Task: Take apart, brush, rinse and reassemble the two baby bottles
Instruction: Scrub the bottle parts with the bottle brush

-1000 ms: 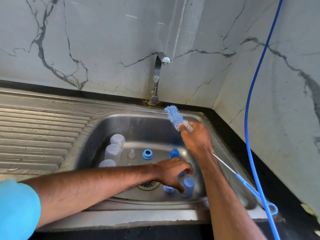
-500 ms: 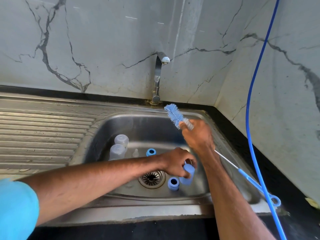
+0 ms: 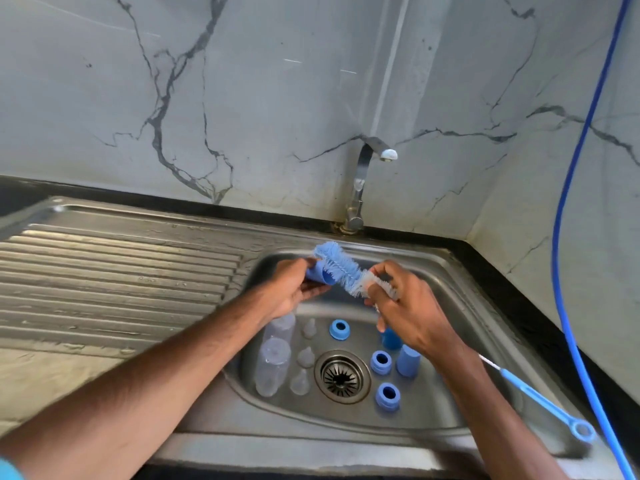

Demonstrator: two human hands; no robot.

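Bottle cap (image 3: 318, 276), blue, sits in the left hand (image 3: 289, 287), whose fingers and thumb curl round it above the far side of the sink (image 3: 450, 271). The blue bristle head of the bottle brush (image 3: 341, 270) lies against the cap's open mouth; whether it has gone inside cannot be told. The right hand (image 3: 410, 308), at three o'clock of the cap, pinches the brush just behind the bristles, and its wire and blue handle run past the wrist toward five o'clock, ending in a ring over the sink's front right corner. On the basin floor below, the drain (image 3: 342, 375) is central. At nine o'clock of it lie clear bottles (image 3: 277, 351) with three clear teats (image 3: 306, 356) beside them. Blue screw rings (image 3: 381, 362) lie at twelve, three and five o'clock, and a second blue cap (image 3: 408, 360) stands just beyond the three o'clock ring. The tap (image 3: 360, 188) rises at twelve o'clock on the back rim, the ridged drainboard (image 3: 121, 271) spreads to nine o'clock, and a blue hose (image 3: 571, 237) hangs down the wall at three o'clock.
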